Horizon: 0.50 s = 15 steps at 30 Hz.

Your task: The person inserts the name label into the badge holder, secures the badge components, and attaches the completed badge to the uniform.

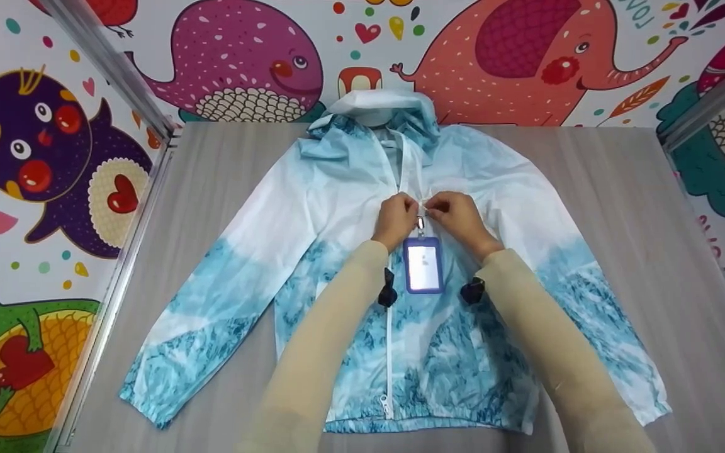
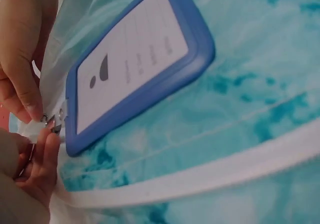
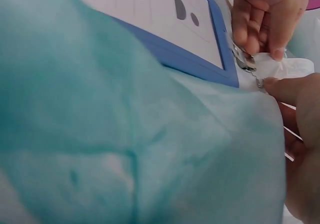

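A white-and-turquoise hooded jacket (image 1: 350, 189) lies spread front up, its white zip (image 1: 389, 352) running down the middle. On its chest rests a blue-framed badge holder (image 1: 423, 292) with a white card inside. A small metal clip (image 3: 244, 59) joins the holder's top edge. My left hand (image 1: 396, 220) pinches the jacket's white fabric beside the clip, best seen in the right wrist view. Opposite it, my right hand (image 1: 460, 220) pinches the metal end of the clip between thumb and fingers. The fingertips of both hands nearly meet; the curled fingers hide part of the clip.
The jacket lies on a grey wood-grain table (image 1: 683, 327), sleeves spread to both sides. Behind stands a wall panel (image 1: 362, 56) with cartoon animals, with metal frame posts (image 1: 111, 56) at the corners. Dark wrist cameras (image 1: 472, 290) hang below my cuffs.
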{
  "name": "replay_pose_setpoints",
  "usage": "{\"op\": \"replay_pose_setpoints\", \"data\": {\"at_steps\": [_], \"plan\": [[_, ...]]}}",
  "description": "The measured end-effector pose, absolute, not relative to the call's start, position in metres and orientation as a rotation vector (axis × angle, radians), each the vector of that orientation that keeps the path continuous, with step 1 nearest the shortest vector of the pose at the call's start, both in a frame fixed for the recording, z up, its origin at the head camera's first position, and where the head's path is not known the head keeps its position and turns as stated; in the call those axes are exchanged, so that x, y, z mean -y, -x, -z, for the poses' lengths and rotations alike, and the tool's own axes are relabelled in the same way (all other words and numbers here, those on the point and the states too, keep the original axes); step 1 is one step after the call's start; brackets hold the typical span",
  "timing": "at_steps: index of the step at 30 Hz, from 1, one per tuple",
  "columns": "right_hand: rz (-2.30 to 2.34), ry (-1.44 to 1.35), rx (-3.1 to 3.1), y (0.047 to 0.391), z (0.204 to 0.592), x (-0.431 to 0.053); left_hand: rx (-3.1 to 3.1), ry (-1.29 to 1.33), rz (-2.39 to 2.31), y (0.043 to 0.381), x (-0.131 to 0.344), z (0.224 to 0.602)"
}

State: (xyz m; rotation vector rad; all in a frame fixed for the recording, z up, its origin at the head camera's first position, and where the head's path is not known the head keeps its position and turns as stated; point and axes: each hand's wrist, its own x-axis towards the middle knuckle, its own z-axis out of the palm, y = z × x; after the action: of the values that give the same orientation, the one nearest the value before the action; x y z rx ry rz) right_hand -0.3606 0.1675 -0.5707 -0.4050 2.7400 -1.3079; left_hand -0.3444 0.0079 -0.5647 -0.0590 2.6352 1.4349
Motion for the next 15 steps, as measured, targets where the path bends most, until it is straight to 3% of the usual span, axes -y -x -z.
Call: {"op": "replay_pose_setpoints", "data": {"at_steps": [15], "plan": [[1.315,0.47,-2.809,0.3606,0.5773,-0.1643,-2.55,0.267,-1.595,0.3471,-0.0113,0.5659]]}}
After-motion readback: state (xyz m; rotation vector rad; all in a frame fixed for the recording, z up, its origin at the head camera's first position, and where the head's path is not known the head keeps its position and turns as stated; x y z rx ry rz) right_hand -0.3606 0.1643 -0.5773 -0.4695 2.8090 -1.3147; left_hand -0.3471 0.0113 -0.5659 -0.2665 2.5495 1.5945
